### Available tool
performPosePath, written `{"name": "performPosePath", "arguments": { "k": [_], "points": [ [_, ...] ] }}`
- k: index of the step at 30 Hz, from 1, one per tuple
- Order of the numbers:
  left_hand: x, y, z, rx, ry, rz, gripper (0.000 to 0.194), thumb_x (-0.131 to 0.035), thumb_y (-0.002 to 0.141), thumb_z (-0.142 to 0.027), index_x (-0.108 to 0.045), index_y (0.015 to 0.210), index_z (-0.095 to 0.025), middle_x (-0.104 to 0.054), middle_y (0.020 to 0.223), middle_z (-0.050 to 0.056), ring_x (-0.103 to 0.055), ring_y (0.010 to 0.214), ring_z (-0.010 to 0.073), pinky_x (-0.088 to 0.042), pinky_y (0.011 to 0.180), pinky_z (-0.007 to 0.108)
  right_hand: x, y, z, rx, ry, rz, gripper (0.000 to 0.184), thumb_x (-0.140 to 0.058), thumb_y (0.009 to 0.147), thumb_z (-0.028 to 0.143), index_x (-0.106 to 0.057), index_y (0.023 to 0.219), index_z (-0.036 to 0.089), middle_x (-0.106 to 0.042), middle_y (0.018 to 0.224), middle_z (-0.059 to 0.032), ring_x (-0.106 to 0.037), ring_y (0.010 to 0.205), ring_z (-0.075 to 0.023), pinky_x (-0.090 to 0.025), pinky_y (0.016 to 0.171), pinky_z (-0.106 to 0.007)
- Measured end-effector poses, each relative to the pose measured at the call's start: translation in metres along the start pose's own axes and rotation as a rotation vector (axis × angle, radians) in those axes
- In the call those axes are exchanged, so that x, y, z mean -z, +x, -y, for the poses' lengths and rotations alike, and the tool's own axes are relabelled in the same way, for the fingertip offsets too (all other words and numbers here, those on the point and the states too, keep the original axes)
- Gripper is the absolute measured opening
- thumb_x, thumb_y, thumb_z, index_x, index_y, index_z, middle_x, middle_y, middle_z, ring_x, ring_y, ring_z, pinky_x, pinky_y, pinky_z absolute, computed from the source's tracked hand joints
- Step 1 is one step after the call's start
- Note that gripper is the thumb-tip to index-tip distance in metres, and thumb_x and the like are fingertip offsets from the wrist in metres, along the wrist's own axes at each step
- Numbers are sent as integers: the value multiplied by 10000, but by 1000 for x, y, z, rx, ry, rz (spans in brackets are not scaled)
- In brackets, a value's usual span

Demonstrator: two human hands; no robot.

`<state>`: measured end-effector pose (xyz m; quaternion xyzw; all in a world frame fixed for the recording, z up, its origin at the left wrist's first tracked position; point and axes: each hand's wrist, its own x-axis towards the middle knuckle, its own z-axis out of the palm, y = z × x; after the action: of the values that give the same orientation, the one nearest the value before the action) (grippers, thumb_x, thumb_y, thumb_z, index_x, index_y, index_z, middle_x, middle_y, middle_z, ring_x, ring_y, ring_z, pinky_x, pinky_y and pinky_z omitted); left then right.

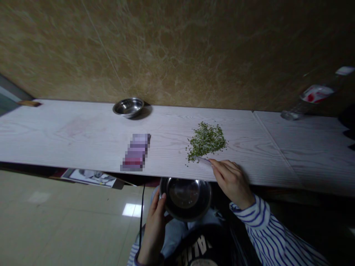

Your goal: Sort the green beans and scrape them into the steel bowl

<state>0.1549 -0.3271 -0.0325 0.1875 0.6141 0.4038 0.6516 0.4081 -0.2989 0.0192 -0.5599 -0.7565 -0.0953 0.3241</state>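
My left hand (156, 214) grips the left rim of a steel bowl (203, 210), tilted up just below the counter's front edge, over my lap. Its fingers are closed on the rim, thumb on the inner side. A pale, flat, thin piece (204, 161) is pinched in my right hand (230, 179); its exact kind is hard to make out. The tip of that piece meets the near edge of a loose spread of small green grains (208, 139), which look like mung beans, on the white wood-grain counter (166, 144).
A smaller steel bowl (129, 108) stands by the wall, left of the grains. Between them and nearer the front lies a blurred-out flat purple object (136, 152). At the far right, a clear plastic bottle (316, 94) stands. A wooden piece (29, 103) lies far left.
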Motion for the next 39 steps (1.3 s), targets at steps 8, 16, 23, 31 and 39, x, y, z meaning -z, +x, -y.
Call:
{"name": "performPosePath", "arguments": {
  "k": [8, 16, 23, 31, 39],
  "points": [
    [0, -6, -2, -10, -31, 5, 640, -625, 882, -441, -456, 1491, -342, -473, 1559, 71, -481, 1378, 307, -586, 781, 321, 0, -6, 5, 12, -2, 16, 240, -503, 980, 116, -682, 1140, 129, -757, 878, -85, -682, 796, -201, -508, 724, -342],
    [2, -7, 3, -23, -26, 12, 636, -627, 886, -417, -459, 1490, -315, -439, 1578, 85, -471, 1384, 311, -594, 752, 292, 7, -13, -7, -41, -55, -81, 240, -514, 971, 118, -686, 1139, 108, -752, 843, -97, -678, 770, -214, -523, 717, -349],
    [0, -8, 3, -40, -55, 56, 586, -634, 884, -412, -515, 1452, -329, -484, 1548, 68, -496, 1365, 293, -588, 830, 321, 12, -23, -22, -123, -105, -96, 253, -507, 979, 160, -688, 1154, 132, -759, 876, -102, -688, 792, -231, -543, 730, -365],
    [-4, -1, 3, -25, -54, 77, 611, -624, 891, -418, -479, 1480, -344, -441, 1583, 48, -453, 1405, 282, -585, 856, 326, 9, -28, -19, -155, -98, -54, 249, -507, 979, 164, -701, 1132, 140, -756, 854, -97, -689, 778, -227, -541, 739, -368],
    [-7, 0, 3, -10, -1, 100, 620, -621, 889, -444, -480, 1483, -336, -438, 1588, 65, -444, 1411, 303, -589, 845, 335, 10, -26, -6, -137, -36, -50, 252, -506, 970, 136, -688, 1144, 140, -768, 920, -106, -704, 810, -224, -555, 750, -374]
  ]
}}
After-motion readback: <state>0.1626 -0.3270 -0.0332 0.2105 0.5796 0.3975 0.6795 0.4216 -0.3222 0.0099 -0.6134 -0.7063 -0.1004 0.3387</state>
